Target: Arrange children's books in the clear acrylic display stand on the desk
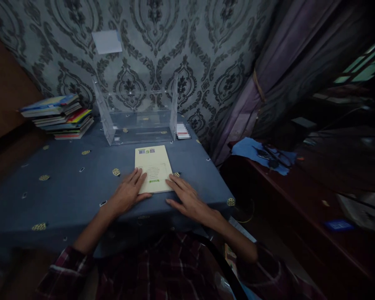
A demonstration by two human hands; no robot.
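Observation:
A pale yellow book (pixel 153 160) lies flat on the table, with small printed pictures near its far edge and a green mark close to its near edge. My left hand (pixel 128 191) rests along the book's left side, fingers stretched out over the cover and thumb at the near edge. On the other side, my right hand (pixel 187 195) touches the book's right edge with its fingertips, fingers extended and thumb apart. Neither hand is wrapped around the book. Just beyond it stands a clear acrylic rack (pixel 139 112) with side panels.
A stack of books (pixel 61 116) stands at the back left of the blue patterned tablecloth (pixel 65 183). A small pale item (pixel 183 131) lies right of the rack. Beyond the table's right edge is a dark red surface (pixel 303 187) with a blue cloth (pixel 246 148) on it.

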